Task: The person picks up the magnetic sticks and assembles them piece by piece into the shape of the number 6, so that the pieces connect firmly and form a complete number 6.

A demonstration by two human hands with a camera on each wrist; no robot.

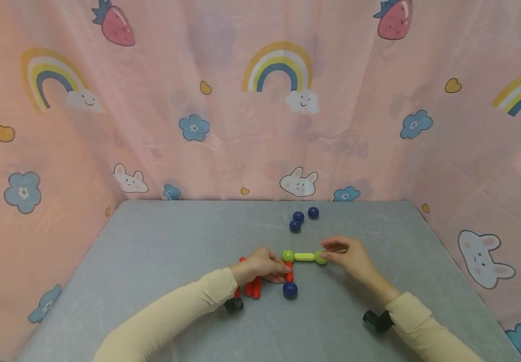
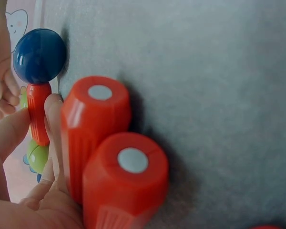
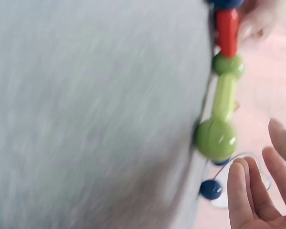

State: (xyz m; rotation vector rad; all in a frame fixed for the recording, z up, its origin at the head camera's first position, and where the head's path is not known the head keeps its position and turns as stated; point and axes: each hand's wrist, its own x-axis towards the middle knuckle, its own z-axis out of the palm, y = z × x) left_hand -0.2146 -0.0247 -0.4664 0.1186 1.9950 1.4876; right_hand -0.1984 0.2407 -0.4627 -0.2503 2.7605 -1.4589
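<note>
Between its thumb and fingers, my left hand (image 1: 264, 264) pinches a red magnetic rod (image 2: 38, 114). A dark blue ball (image 1: 290, 290) caps the rod's near end, and a green ball (image 1: 288, 256) its far end. From that green ball a yellow-green rod (image 1: 305, 257) runs right to a second green ball (image 3: 216, 139), forming an L on the table. My right hand (image 1: 348, 254) is beside this second ball, its fingers spread loosely and holding nothing in the right wrist view. More red rods (image 2: 126, 176) lie right beside my left hand.
Several loose dark blue balls, one of them a stray ball (image 1: 313, 212), sit toward the back of the grey table (image 1: 174, 231). A pink patterned curtain (image 1: 242, 151) hangs behind it and along both sides. Dark wrist devices (image 1: 378, 321) hang under both sleeves.
</note>
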